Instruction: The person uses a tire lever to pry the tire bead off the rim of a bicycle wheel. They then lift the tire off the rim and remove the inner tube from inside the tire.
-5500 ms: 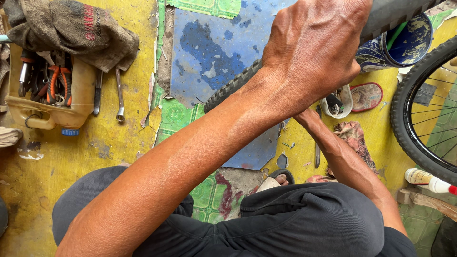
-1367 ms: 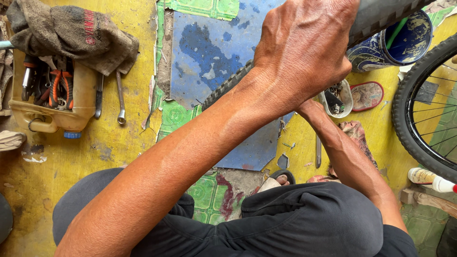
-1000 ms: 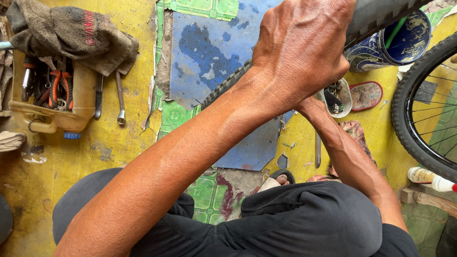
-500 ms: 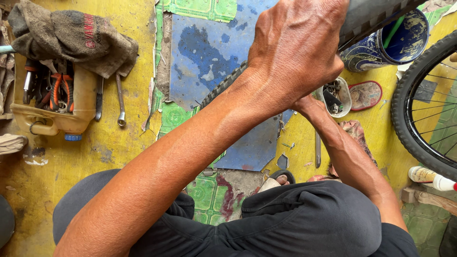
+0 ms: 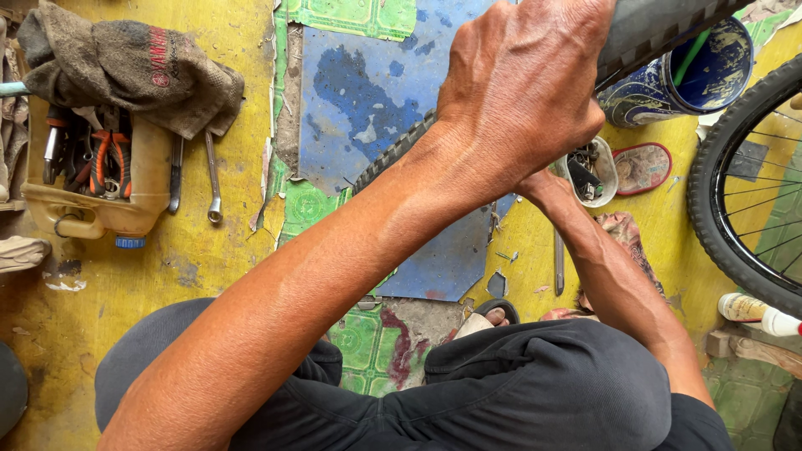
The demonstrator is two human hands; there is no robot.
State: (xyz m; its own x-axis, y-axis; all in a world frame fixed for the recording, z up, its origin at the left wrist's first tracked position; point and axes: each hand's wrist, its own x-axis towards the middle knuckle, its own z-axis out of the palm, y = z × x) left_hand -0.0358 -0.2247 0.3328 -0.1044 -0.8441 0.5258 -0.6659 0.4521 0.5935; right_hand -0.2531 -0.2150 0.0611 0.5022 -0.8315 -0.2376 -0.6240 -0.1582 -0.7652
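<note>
The left hand (image 5: 522, 88) is clamped over a knobbly black tyre (image 5: 393, 154) held close under the camera, its tread running out from beneath the wrist. The right forearm passes under the left one (the right hand itself is hidden behind it). On the yellow floor (image 5: 242, 259) lie a cut-open yellow jug (image 5: 92, 200) holding pliers, a dirty rag (image 5: 125, 67), two spanners (image 5: 213, 179), and a blue bucket (image 5: 693, 71). A spoked wheel (image 5: 735, 242) stands at the right edge.
</note>
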